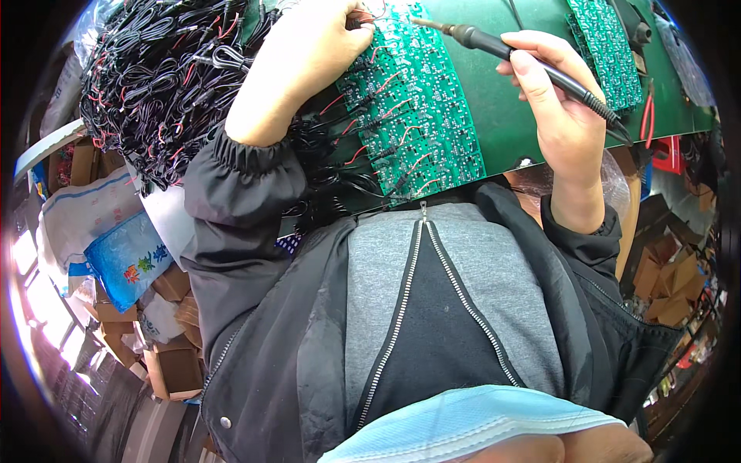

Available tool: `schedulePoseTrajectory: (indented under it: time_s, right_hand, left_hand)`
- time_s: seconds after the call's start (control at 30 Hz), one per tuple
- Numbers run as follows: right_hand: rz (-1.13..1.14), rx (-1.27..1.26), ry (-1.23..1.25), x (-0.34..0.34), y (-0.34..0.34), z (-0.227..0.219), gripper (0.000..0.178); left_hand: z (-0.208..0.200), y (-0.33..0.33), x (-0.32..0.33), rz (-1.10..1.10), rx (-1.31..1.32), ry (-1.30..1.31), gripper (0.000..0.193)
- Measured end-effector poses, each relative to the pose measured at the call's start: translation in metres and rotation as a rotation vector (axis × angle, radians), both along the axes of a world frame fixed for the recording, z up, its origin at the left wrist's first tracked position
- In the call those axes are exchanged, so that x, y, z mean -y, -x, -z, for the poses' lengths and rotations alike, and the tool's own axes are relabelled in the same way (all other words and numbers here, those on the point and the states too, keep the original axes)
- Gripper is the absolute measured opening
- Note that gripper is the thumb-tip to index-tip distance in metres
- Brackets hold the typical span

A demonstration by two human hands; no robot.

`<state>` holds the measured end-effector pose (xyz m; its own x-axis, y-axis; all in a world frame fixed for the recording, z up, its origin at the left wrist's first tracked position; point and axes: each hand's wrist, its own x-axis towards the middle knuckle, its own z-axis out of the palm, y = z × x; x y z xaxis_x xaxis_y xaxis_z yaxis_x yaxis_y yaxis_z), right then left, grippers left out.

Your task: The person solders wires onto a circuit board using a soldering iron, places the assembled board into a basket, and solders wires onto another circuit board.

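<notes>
Green circuit-board panel (pixel 448 123) flat on the bench (pixel 509 139), heaped black cables (pixel 154 92) to its left. Gripping a soldering iron (pixel 492 43) pen-fashion in the fingers of the right hand (pixel 562 104), tip (pixel 421 21) over the panel's far end; pinching a thin wire (pixel 377 16) in those of the left hand (pixel 333 37), apparently, given the glare there. Judged as soldering; calls for a steady wire, then the tip brought to it.

Left: white sack (pixel 65 207), blue printed plastic bag (pixel 116 258), open cardboard box (pixel 158 376) nearer. Far right: red-handled pliers (pixel 648 117), red plastic bin (pixel 668 158); cardboard pile (pixel 670 282) nearer.
</notes>
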<state>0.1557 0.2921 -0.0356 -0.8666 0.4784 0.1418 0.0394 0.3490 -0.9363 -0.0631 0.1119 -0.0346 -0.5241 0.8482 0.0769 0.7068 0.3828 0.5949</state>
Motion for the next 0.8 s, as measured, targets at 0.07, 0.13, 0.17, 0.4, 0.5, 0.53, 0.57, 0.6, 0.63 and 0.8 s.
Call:
schedulePoseTrajectory:
  time_s: [0.07, 0.13, 0.17, 0.4, 0.5, 0.53, 0.57, 0.6, 0.63, 0.8]
  right_hand:
    - [-0.011, -0.021, 0.044, 0.004, 0.004, -0.001, 0.023]
    - [-0.018, -0.039, 0.087, 0.007, 0.007, -0.002, 0.023]
    - [-0.033, -0.042, 0.095, 0.007, 0.009, -0.001, 0.023]
    - [-0.073, -0.03, 0.113, 0.009, 0.016, 0.003, 0.021]
    - [-0.09, -0.039, 0.101, 0.008, 0.016, 0.005, 0.022]
    - [-0.089, -0.039, 0.101, 0.008, 0.016, 0.005, 0.022]
    - [-0.084, -0.046, 0.113, 0.009, 0.016, 0.005, 0.022]
    - [-0.078, -0.053, 0.124, 0.009, 0.016, 0.004, 0.022]
    - [-0.078, -0.053, 0.124, 0.008, 0.016, 0.004, 0.022]
    - [-0.134, -0.045, 0.125, 0.007, 0.016, 0.004, 0.022]
  left_hand:
    - [0.0, 0.0, 0.001, -0.041, -0.007, 0.026, 0.017]
    - [-0.001, -0.001, 0.002, -0.05, -0.023, 0.038, 0.018]
    - [-0.001, -0.002, 0.002, -0.056, -0.039, 0.049, 0.018]
    - [0.007, -0.002, 0.002, -0.057, -0.093, 0.032, 0.017]
    - [0.008, -0.003, 0.001, -0.062, -0.103, 0.049, 0.017]
    - [0.008, -0.003, 0.001, -0.065, -0.111, 0.051, 0.017]
    - [0.008, -0.004, 0.001, -0.068, -0.119, 0.054, 0.017]
    - [0.009, -0.004, 0.001, -0.067, -0.118, 0.054, 0.017]
    - [0.008, -0.004, 0.001, -0.076, -0.127, 0.056, 0.017]
    - [0.007, -0.007, -0.001, -0.09, -0.15, 0.047, 0.018]
